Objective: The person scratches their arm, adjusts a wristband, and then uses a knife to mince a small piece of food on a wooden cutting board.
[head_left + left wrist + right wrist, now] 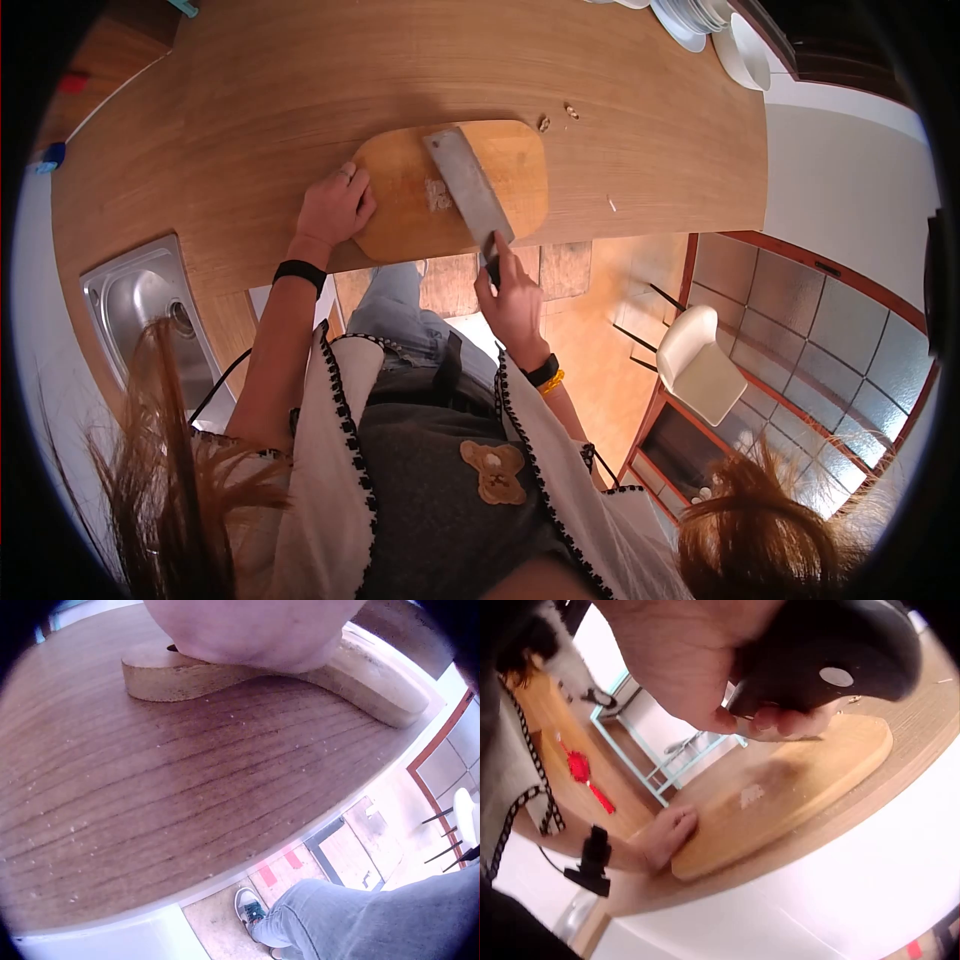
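Observation:
A wooden cutting board [400, 225] lies on the counter, with a small pale chopped pile [438, 194] on it. My left hand [334, 206] grips the board's left end with curled fingers; in the left wrist view the hand [255, 630] covers part of the board's edge [169, 681]. A wide-bladed cleaver [468, 180] is over the board, right of the pile, its blade pointing away from me. My right hand [515, 310] holds its black handle [825, 656]. In the right wrist view, the right hand [682, 660] hides most of the blade, and the pile [751, 796] shows beyond.
Two small brown pieces [545, 124] and a white scrap [612, 203] lie right of the board. Stacked plates [690, 18] and a bowl [742, 52] stand at the back right. A metal sink [150, 300] is at the left, a white chair [700, 365] on the floor at right.

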The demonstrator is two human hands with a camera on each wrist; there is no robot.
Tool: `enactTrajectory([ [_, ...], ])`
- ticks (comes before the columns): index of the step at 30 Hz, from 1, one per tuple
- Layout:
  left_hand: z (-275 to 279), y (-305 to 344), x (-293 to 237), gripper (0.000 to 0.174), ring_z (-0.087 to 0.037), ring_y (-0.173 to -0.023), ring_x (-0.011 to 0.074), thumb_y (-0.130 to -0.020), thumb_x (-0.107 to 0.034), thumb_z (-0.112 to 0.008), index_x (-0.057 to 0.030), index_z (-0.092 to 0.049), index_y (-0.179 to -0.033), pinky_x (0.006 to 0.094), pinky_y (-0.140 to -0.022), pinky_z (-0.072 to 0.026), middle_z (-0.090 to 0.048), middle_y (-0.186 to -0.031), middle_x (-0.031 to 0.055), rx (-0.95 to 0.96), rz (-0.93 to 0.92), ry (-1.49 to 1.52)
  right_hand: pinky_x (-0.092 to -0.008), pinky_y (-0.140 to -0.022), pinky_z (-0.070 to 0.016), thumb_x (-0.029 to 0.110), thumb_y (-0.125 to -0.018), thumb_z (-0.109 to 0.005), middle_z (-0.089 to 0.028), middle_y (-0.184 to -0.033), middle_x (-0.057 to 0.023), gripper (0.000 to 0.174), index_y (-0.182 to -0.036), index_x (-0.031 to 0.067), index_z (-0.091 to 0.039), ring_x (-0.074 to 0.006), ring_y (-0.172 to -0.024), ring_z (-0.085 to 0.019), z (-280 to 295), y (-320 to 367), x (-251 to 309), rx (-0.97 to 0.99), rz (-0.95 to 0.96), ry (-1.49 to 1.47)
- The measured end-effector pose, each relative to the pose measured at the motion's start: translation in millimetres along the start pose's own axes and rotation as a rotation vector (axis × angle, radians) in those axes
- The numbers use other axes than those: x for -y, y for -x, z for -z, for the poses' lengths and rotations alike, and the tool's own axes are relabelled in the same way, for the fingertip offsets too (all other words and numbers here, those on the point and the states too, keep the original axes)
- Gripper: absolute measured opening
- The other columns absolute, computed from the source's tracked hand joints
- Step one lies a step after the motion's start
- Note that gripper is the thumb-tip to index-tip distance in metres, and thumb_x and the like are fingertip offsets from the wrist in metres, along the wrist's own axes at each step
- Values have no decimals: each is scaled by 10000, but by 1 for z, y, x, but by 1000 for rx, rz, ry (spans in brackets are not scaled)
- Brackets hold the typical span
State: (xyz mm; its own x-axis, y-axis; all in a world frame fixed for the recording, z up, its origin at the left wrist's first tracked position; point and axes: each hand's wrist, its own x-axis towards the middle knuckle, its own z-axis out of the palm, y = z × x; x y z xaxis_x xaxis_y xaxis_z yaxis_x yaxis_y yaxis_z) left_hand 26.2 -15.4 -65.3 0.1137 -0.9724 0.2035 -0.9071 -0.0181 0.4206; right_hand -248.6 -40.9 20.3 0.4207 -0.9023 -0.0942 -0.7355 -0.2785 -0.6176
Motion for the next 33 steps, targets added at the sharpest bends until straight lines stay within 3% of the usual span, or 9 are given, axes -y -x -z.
enactTrajectory([
  [3, 0, 0, -1, 120, -564, -677, 306, -786, -145, -563, -78, -464, -788, 396, -542, -482, -509, -811, 119, -4, 2, 7, -385, -547, -494, 76, -826, -576, -589, -893, -173, 535, -1320, -6, -390, -326, -674, -611, -12, 13, -6, 69, 113, 146],
  [8, 0, 0, -1, 121, -563, -666, 304, -785, -144, -563, -79, -462, -781, 400, -532, -479, -509, -807, 115, -15, -1, 21, -372, -477, -482, 136, -832, -590, -560, -815, -128, 620, -1384, 42, -326, -287, -602, -598, -36, 28, -10, 110, 128, 232],
  [10, 0, 0, 0, 115, -563, -662, 306, -785, -144, -563, -81, -467, -789, 402, -529, -478, -515, -814, 114, 7, 15, 5, -404, -483, -492, 156, -858, -555, -583, -890, -163, 680, -1439, 81, -209, -338, -565, -590, -40, 30, -6, 350, 13, 310],
  [18, 0, 0, 1, 125, -565, -654, 294, -773, -148, -576, -81, -470, -778, 391, -523, -484, -518, -801, 111, -29, -16, 10, -404, -406, -434, 111, -775, -593, -572, -655, -140, 834, -1471, 145, -134, -305, -470, -560, -77, 38, -30, 342, 17, 463],
  [22, 0, 0, -1, 131, -571, -663, 281, -762, -153, -589, -83, -478, -770, 384, -524, -494, -520, -787, 96, 13, 18, -41, -410, -453, -448, 88, -774, -571, -556, -629, -156, 837, -1475, 176, -121, -319, -510, -573, -65, 32, -24, 301, 23, 391],
  [25, 1, 2, -2, 116, -573, -666, 320, -785, -154, -573, -75, -493, -815, 405, -546, -488, -537, -878, 128, -51, -6, 26, -401, -568, -450, 72, -811, -510, -594, -688, -196, 759, -1465, 232, -159, -347, -562, -561, -31, 24, -15, 421, -144, -173],
  [28, 0, 2, -2, 119, -582, -686, 308, -789, -160, -575, -77, -493, -810, 394, -548, -493, -543, -893, 117, 37, 42, -30, -309, -577, -428, 3, -809, -509, -586, -703, -144, 732, -1455, 156, -201, -221, -527, -472, -9, 15, -18, 434, -136, -383],
  [30, 0, 3, -1, 119, -582, -691, 302, -788, -161, -576, -79, -491, -809, 393, -548, -493, -540, -887, 113, 17, 32, -17, -383, -576, -449, 56, -808, -527, -512, -620, -162, 729, -1451, 180, -207, -354, -589, -561, 3, 5, -21, 466, -120, -348],
  [33, -1, 1, 0, 126, -579, -681, 274, -769, -155, -589, -88, -483, -782, 382, -538, -492, -529, -841, 96, -39, -3, -18, -395, -555, -469, 66, -788, -564, -560, -646, -161, 778, -1458, 193, -191, -355, -584, -578, 1, 6, -12, 427, -72, -64],
])
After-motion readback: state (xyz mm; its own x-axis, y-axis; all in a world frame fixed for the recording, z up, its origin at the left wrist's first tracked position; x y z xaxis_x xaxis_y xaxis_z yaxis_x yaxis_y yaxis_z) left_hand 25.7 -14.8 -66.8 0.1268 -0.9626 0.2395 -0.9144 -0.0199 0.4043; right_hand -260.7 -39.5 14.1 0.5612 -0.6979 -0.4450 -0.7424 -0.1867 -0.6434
